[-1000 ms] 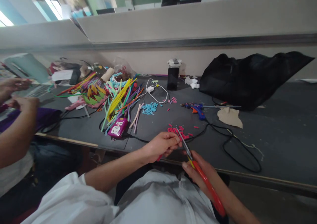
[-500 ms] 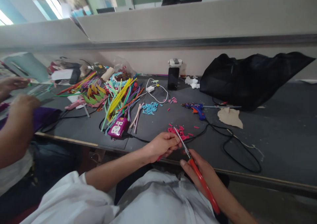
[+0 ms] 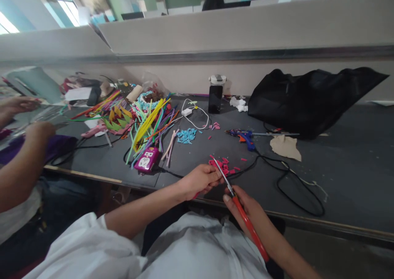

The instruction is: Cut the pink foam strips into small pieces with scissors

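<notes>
My left hand [image 3: 200,181] is closed in a pinch on a thin pink strip, whose end shows below the fist, at the near edge of the dark table [image 3: 353,164]. My right hand [image 3: 249,211] grips red-handled scissors [image 3: 243,215]. Their blades point up and left to the fingertips of my left hand. Just beyond the blades lies a small heap of pink cut pieces [image 3: 223,165].
A blue glue gun [image 3: 244,136] with a black cord [image 3: 292,188] lies behind the pink pieces. Left of it are blue cut bits [image 3: 186,135], a pile of coloured pipe cleaners [image 3: 147,123] and a pink power strip [image 3: 147,159]. A black bag [image 3: 308,100] sits back right. Another person's arms [image 3: 21,155] work at far left.
The scissors and my right hand have shifted slightly up and left toward my left hand. The other person's hand at the left has moved a little.
</notes>
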### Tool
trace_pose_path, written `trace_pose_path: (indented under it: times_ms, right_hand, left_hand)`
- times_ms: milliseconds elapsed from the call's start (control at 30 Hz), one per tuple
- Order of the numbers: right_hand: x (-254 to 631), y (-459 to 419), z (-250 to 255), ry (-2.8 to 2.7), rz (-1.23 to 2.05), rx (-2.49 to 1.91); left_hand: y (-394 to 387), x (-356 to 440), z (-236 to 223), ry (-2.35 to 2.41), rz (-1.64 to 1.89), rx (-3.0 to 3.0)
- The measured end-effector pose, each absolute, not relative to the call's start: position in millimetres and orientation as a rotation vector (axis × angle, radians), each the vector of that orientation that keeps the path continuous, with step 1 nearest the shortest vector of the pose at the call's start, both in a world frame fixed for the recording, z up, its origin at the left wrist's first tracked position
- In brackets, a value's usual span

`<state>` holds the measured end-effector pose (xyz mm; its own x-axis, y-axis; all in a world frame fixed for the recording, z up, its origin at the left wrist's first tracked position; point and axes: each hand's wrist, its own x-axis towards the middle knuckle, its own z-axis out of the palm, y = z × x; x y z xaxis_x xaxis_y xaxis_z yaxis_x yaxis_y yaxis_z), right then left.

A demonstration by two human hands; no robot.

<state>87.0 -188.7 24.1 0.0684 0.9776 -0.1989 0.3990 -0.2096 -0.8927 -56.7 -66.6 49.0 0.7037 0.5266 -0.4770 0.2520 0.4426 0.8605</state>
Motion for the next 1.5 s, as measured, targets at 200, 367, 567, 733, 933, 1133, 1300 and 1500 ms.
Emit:
trace_pose_path:
  times_ms: [200, 367, 567, 733, 933, 1133, 1300, 1500]
  right_hand:
    - [90, -174, 24, -1.323, 1.16, -1.691]
    - [95, -163, 31, -1.233, 1.204, -1.691]
    - [102, -152, 31, -1.069, 1.387, -1.765]
    - [106, -142, 27, -0.961, 1.522, -1.816]
    - [112, -144, 31, -0.941, 1.545, -1.814]
    - [118, -162, 33, -1.181, 1.106, -1.768]
    - [110, -177, 19, -1.392, 0.851, -1.675]
    - [103, -187, 10, -1.512, 0.883, -1.597]
  left_hand:
    - [-56, -52, 44, 0.81, 0.209, 1.124]
    - [-45, -45, 44, 0.799, 0.178, 1.087]
    - [-29, -36, 35, 0.802, 0.143, 1.078]
    - [-17, -31, 23, 0.843, 0.112, 1.073]
    - [-14, -40, 28, 0.827, 0.119, 1.056]
    - [-45, -59, 36, 0.736, 0.028, 1.013]
    - [-79, -61, 32, 0.653, -0.121, 0.968]
    - [-88, -63, 27, 0.538, -0.162, 0.895]
